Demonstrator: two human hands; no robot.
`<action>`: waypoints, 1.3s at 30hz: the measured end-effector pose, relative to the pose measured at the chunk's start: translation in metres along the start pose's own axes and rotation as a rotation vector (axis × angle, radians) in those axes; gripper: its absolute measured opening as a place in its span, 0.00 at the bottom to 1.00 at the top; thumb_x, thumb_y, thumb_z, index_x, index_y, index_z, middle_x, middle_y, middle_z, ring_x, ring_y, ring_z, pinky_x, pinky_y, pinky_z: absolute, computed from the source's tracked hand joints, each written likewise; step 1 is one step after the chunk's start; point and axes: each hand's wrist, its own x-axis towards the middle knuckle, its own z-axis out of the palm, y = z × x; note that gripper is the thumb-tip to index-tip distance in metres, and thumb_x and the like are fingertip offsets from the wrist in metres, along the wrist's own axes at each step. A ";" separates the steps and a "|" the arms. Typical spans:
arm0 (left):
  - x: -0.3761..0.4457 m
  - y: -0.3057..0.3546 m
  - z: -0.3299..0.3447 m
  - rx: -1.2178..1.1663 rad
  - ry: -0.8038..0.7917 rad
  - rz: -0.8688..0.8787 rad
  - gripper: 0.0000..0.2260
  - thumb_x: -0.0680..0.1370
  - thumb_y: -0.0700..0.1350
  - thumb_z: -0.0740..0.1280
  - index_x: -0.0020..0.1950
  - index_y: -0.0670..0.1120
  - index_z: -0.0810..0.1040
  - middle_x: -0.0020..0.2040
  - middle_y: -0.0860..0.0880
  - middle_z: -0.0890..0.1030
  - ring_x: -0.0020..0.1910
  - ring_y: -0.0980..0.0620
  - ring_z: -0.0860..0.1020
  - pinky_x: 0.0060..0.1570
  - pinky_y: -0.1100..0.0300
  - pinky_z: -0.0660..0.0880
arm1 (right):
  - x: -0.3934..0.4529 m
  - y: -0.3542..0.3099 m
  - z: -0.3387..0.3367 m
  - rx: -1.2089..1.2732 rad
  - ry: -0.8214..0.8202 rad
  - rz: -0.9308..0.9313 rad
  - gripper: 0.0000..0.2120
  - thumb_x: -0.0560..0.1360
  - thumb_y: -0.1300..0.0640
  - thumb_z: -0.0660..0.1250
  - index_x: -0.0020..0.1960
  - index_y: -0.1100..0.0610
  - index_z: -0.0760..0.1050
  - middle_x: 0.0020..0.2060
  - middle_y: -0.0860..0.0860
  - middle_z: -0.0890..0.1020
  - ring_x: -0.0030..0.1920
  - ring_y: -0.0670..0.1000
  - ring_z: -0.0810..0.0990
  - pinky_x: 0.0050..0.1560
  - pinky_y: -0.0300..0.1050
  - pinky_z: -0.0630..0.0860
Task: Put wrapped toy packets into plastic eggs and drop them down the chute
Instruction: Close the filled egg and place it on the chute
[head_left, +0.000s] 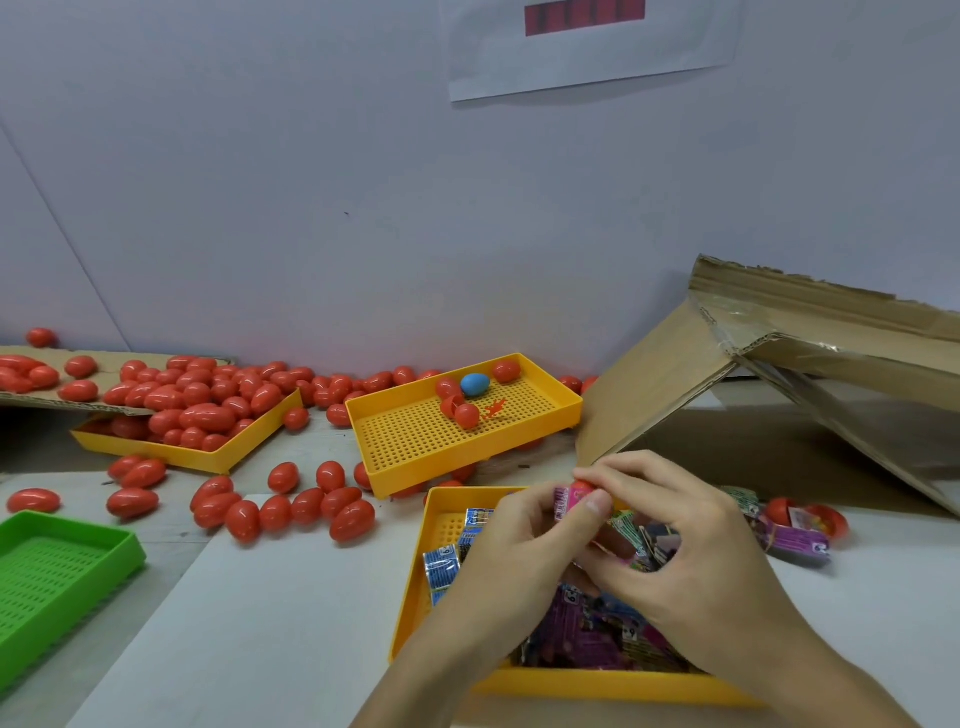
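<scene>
Two hands meet above a yellow tray (410, 613) of wrapped toy packets (597, 629). Left hand (519, 551) and right hand (691, 545) pinch a red egg (582, 487) holding a pink packet (563, 501). Cardboard chute (649, 379) stands behind, right.

Packet tray (410, 613) lies nearest; egg trays (208, 457) behind it to the left, cardboard chute (727, 374) behind right.

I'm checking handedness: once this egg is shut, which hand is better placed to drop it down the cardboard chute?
Probably the right hand: it is nearer the cardboard chute. Both hands grip the red egg; the left hand is farther away.
</scene>
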 end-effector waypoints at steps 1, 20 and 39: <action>0.000 0.000 0.000 0.015 -0.007 -0.007 0.13 0.79 0.56 0.66 0.55 0.48 0.82 0.45 0.47 0.85 0.45 0.49 0.83 0.43 0.56 0.81 | 0.000 0.001 0.000 0.003 -0.013 0.012 0.21 0.70 0.53 0.76 0.62 0.49 0.80 0.54 0.35 0.78 0.57 0.41 0.78 0.46 0.27 0.75; -0.001 0.003 0.000 -0.173 -0.071 -0.104 0.11 0.80 0.52 0.66 0.51 0.47 0.84 0.44 0.46 0.84 0.42 0.53 0.81 0.40 0.59 0.78 | 0.003 -0.002 -0.008 0.073 -0.096 0.031 0.18 0.69 0.47 0.71 0.58 0.38 0.79 0.53 0.36 0.80 0.56 0.42 0.79 0.48 0.31 0.76; 0.004 -0.001 -0.004 -0.169 0.107 -0.097 0.14 0.77 0.55 0.68 0.48 0.44 0.85 0.41 0.44 0.83 0.40 0.52 0.82 0.37 0.60 0.79 | 0.001 0.000 -0.004 -0.039 -0.042 0.156 0.30 0.66 0.36 0.65 0.66 0.43 0.75 0.51 0.35 0.79 0.55 0.38 0.77 0.47 0.29 0.75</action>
